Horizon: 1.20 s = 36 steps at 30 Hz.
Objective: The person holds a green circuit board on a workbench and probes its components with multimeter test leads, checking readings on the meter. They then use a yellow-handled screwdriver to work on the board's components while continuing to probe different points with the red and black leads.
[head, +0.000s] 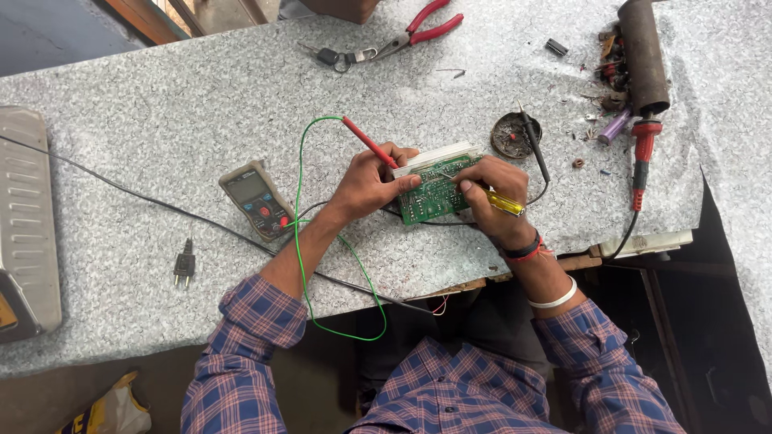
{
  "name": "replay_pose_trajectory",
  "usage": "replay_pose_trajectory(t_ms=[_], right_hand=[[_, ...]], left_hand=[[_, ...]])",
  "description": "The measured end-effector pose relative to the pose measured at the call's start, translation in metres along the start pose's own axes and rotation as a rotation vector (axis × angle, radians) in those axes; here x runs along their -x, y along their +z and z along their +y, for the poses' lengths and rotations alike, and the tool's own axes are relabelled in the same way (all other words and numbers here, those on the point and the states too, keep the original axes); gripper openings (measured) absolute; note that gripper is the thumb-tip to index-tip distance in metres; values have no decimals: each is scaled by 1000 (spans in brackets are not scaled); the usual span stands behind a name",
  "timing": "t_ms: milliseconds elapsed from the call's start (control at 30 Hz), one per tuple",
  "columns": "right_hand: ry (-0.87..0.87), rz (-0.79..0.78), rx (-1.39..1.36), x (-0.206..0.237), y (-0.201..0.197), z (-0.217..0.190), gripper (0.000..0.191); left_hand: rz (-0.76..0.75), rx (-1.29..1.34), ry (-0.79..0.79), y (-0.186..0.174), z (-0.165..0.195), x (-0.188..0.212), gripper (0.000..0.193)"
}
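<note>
The head view shows, at the centre of the frame, the left hand [371, 186] closed around a red probe [368, 142] while steadying a green circuit board [435, 189] on the speckled table [161, 120], and the right hand [492, 197], fingers wrapped on a yellow-handled screwdriver [503, 202], touching its tip to the board. The step in hand looks like probing or working a point on the board; a multimeter [259, 199] lies left of it. Any further move calls for a steady board and careful tip placement.
</note>
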State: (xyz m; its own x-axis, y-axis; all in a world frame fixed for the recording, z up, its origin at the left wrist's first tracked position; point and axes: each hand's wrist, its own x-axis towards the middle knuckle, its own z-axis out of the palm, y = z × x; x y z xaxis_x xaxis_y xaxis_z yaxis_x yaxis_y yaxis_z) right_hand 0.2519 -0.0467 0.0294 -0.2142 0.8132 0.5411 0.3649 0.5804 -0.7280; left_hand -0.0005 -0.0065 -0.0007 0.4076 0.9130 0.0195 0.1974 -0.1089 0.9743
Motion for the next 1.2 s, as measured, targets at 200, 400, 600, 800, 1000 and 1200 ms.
replay_pose_trajectory(t_ms=[200,400,600,800,1000,1200], right_hand=[[3,-3,-2,0,-1,0,10],[-11,-3,0,1,1,0,9],[-17,-13,3,1,0,-1,9],[-18,-15,-10,1,2,0,9],[-8,-23,-3,1,1,-1,9],[-33,-19,1,0,2,-3,8]], left_hand=[[0,-11,11,1,-1,-1,34],[1,21,20,0,-2,0,34],[11,-22,21,0,0,1,35],[0,3,-8,-1,2,1,35],[7,-15,-38,-1,2,2,36],[4,9,-16,-1,-1,1,34]])
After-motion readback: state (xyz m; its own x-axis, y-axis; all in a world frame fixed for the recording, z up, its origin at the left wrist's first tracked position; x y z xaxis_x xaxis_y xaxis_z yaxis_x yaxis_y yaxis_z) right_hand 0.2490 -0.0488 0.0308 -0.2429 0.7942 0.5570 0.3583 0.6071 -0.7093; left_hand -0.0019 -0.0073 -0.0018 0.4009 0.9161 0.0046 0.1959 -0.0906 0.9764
